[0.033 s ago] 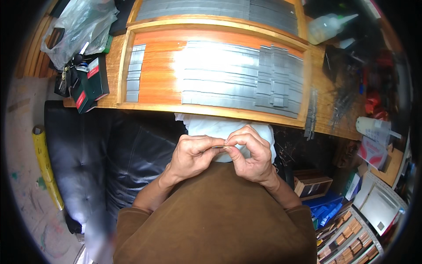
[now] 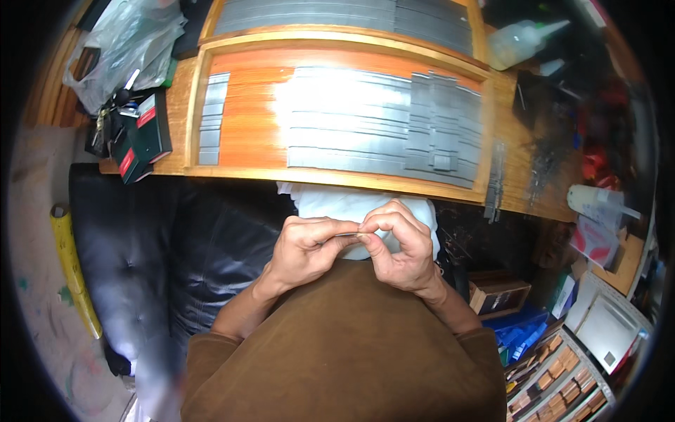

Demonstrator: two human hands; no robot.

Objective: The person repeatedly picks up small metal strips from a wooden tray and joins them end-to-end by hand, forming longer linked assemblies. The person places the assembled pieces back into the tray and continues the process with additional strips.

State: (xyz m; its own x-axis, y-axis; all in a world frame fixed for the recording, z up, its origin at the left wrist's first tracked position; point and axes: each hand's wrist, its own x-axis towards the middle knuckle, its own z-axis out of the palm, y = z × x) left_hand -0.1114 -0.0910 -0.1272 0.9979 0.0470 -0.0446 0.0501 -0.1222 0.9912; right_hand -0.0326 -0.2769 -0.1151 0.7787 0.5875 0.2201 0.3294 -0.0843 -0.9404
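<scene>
My left hand (image 2: 309, 247) and my right hand (image 2: 402, 246) meet in front of my chest, thumbs and forefingers pinched together. Between their fingertips is a small thin strip (image 2: 349, 233), mostly covered by the fingers, so its kind cannot be made out. Beyond them, on the wooden bench, lies a shallow wooden tray (image 2: 337, 178) with an orange bottom. Rows of flat grey strips (image 2: 344, 133) cover much of that tray, and a shorter column of grey strips (image 2: 213, 116) runs along its left side. White cloth (image 2: 365, 200) lies just behind my hands.
A second tray (image 2: 337, 28) of grey strips adjoins at the back. Dark green boxes (image 2: 146, 133) and a plastic bag (image 2: 130, 53) crowd the bench's left end. On the right are squeeze bottles (image 2: 524, 43), loose grey strips (image 2: 496, 183) and a wooden box (image 2: 498, 295) lower down.
The whole view has shifted very slightly to the left. Both hands keep the same pinch on the thin strip.
</scene>
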